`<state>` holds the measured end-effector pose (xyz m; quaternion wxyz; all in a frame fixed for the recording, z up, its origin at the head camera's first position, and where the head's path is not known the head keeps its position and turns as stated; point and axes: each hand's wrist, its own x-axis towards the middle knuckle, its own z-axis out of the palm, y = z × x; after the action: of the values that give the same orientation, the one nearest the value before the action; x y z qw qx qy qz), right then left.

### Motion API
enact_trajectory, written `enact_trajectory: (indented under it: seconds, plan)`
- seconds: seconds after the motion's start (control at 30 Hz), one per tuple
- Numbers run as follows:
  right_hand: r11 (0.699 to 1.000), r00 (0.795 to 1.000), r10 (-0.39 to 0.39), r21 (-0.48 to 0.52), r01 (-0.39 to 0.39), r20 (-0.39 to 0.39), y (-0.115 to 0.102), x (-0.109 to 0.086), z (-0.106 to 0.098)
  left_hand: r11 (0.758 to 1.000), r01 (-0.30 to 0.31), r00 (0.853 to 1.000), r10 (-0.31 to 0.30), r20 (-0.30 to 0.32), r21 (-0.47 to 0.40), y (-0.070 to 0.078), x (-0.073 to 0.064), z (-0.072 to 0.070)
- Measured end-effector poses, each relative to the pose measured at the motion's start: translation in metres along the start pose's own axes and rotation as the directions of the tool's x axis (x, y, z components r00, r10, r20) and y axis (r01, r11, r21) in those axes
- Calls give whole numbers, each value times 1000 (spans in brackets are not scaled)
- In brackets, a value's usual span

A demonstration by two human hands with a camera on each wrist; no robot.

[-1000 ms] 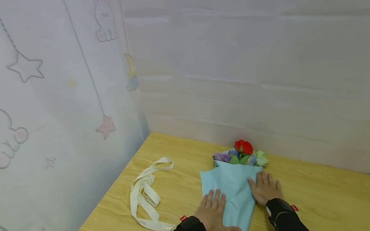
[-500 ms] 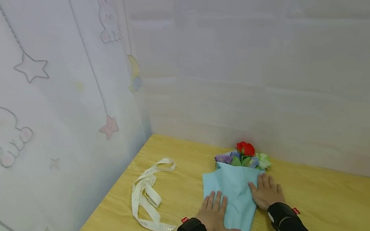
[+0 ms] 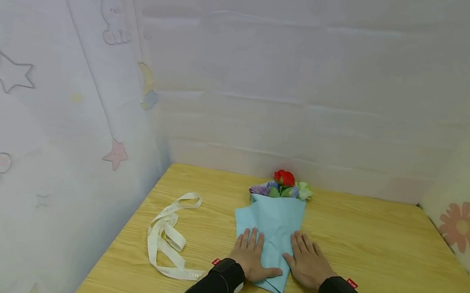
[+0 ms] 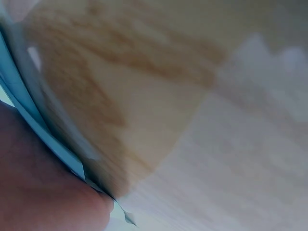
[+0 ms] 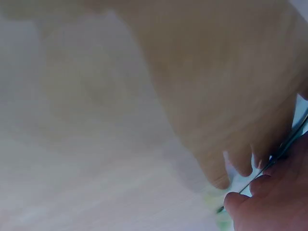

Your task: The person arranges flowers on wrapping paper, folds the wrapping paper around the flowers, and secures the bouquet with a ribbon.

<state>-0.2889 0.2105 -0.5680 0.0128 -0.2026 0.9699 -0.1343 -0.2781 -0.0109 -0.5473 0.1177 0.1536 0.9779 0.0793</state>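
A bouquet of artificial-looking flowers (image 3: 284, 185), with a red rose, purple and pale green blooms, lies wrapped in light blue wrapping paper (image 3: 276, 214) on the table. My left hand (image 3: 250, 260) rests flat on the lower left of the paper, fingers straight and thumb out to the side. Along the paper's lower right edge lies my right hand (image 3: 308, 263), its fingers extended and touching the paper. Close up in the left wrist view, the blue paper (image 4: 43, 125) runs beside the hand. The right wrist view shows fingers (image 5: 262, 202) against the paper's edge.
A cream ribbon (image 3: 167, 243) with printed lettering lies loosely looped left of the bouquet. The wooden table (image 3: 372, 244) meets a pale wall (image 3: 288, 99) behind and a patterned wall (image 3: 60, 155) on the left.
My right hand has slid down the paper's right edge towards me, from near the flowers to the lower part. The left hand stays on the paper. The head view has shifted right.
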Motion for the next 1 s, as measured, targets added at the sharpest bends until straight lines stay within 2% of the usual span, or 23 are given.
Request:
enact_trajectory:
  seconds: [0.03, 0.17, 0.27, 0.43, 0.5, 0.57, 0.67, 0.73, 0.87, 0.93, 1.0]
  plan:
    - [1000, 1000, -23, 7, 23, 2, -6, -3, 1, 1000, 2, 1000, -2, -7, -5, -3, 1, 2]
    - [992, 995, -99, -74, 100, 22, -26, -14, 7, 1000, 12, 1000, -13, -29, -28, -17, 9, 10]
    - [986, 992, -116, -112, 120, 37, -38, -20, 8, 999, 13, 999, -14, -45, -30, -24, 13, 14]
    - [995, 992, -97, -5, 98, 83, -46, -25, 1, 1000, -11, 999, 10, -31, -27, -30, 18, 14]
    - [995, 990, -94, 48, 89, 101, -45, -26, -2, 998, -35, 999, 33, -42, -51, -29, 15, 8]
    - [994, 989, -95, 60, 89, 112, -42, -26, -5, 996, -63, 996, 59, -62, -70, -27, 10, 1]
    - [995, 991, -88, 65, 82, 98, -37, -28, -7, 993, -107, 988, 100, -119, -57, -24, 4, -7]
    - [996, 993, -76, 51, 72, 85, -33, -29, -8, 991, -132, 979, 131, -158, 3, -20, 0, -9]
    - [998, 996, -41, 58, 37, 77, -31, -36, -13, 982, -151, 947, 176, -268, 112, -12, -4, -8]
    - [997, 996, -29, 74, 23, 87, -31, -40, -17, 981, -159, 938, 185, -294, 110, -8, -5, -8]
    - [996, 995, -11, 87, 3, 95, -30, -44, -21, 981, -176, 937, 193, -293, 81, -3, -6, -8]
